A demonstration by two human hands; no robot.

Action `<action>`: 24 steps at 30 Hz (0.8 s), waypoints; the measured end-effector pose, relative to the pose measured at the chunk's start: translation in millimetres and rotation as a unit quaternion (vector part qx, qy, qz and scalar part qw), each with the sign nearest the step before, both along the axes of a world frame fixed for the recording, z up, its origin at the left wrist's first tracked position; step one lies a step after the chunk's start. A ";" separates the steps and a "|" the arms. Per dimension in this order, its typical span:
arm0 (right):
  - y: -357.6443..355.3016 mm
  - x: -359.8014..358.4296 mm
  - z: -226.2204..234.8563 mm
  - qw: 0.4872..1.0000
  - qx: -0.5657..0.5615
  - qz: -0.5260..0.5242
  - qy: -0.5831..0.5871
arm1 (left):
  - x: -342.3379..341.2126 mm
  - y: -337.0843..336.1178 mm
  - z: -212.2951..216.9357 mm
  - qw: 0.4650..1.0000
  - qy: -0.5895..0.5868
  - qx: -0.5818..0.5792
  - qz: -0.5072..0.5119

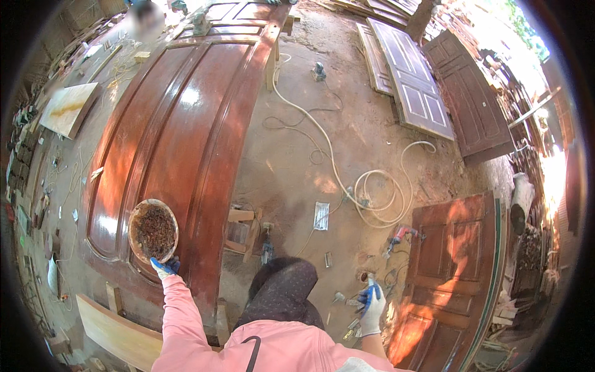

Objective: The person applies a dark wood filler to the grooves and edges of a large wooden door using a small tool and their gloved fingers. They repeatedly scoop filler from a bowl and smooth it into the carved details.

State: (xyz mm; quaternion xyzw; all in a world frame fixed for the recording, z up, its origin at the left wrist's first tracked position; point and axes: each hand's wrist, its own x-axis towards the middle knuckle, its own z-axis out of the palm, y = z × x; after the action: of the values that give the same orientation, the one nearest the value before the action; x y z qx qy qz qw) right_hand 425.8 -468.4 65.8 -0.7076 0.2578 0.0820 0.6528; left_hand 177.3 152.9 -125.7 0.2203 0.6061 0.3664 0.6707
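Observation:
My left hand (pixel 165 266), in a blue and white glove, grips the near rim of a round bowl (pixel 176 230). Dark brown, crumbly stuff (pixel 155 232) fills the bowl. It is over the near end of a large, glossy red-brown panelled door (pixel 186 142); I cannot tell whether it rests there. Off to the right, low over the ground, my gloved right hand (pixel 372 307) has its fingers closed. A small brown thing (pixel 364 276) shows at its fingertips, too small to name.
A hose (pixel 328 155) lies coiled on the dirt floor near a red power drill (pixel 404 233) and a sander (pixel 318 72). Another red-brown door (pixel 446 260) stands at right. More doors (pixel 409 80) lean at far right. Pale boards (pixel 118 328) lie at near left.

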 end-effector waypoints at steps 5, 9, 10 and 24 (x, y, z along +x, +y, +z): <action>45.9 67.1 14.3 0.998 0.020 0.054 -0.006 | 11.8 -6.9 1.2 0.998 0.034 -0.033 0.041; 71.7 157.3 7.1 0.995 0.040 0.075 -0.050 | -5.9 6.5 -9.5 0.986 -0.054 -0.046 0.154; 75.3 182.1 5.2 0.996 0.025 0.075 -0.052 | -14.7 -0.2 -3.0 0.986 -0.108 -0.067 0.109; 273.7 543.3 61.1 0.976 0.082 0.184 -0.078 | 195.8 -0.6 12.5 0.961 -0.082 -0.046 0.259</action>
State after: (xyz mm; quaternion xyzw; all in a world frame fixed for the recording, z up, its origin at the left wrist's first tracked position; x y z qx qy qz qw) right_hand 969.1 -194.7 127.0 -0.6913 0.0639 0.1663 0.7003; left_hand 373.2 152.3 -113.2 -0.0059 0.6015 0.5160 0.6098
